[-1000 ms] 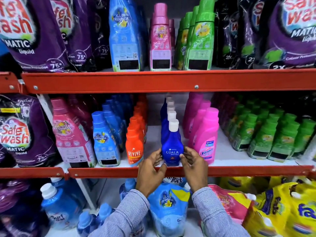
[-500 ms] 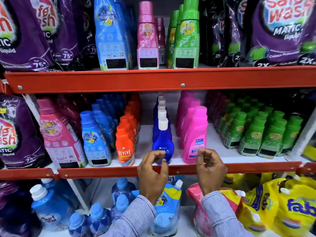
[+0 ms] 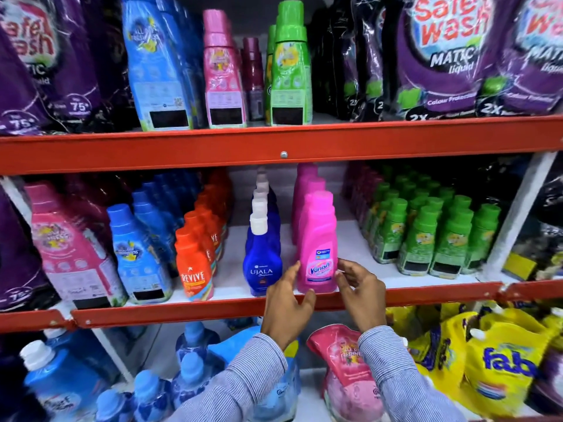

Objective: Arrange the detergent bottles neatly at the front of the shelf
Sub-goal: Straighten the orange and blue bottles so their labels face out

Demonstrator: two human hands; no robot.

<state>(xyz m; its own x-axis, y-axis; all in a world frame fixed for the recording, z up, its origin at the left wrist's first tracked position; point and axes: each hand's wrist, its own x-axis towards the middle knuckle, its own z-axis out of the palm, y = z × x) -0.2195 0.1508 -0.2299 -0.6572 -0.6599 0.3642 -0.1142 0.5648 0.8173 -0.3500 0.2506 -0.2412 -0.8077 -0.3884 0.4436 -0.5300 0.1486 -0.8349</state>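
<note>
A pink Vanish bottle (image 3: 316,239) stands upright at the front of the middle shelf, heading a row of pink bottles. My left hand (image 3: 286,300) touches its lower left side and my right hand (image 3: 359,290) its lower right side, so the bottle sits between my fingers. Just to the left, a dark blue Ujala bottle (image 3: 262,260) with a white cap leads its own row at the shelf edge. An orange Revive bottle (image 3: 195,269) fronts the row further left. Both sleeves are striped.
The shelf's red front rail (image 3: 182,312) runs just below my hands. Small green bottles (image 3: 441,239) fill the right side, with light blue (image 3: 137,257) and large pink bottles (image 3: 67,248) on the left. Pouches, a pink one (image 3: 347,370) and yellow ones (image 3: 502,360), crowd the shelf below.
Both hands left the blue Ujala bottle and moved right to the pink Vanish bottle, closing in on its sides. The view has shifted right too.
</note>
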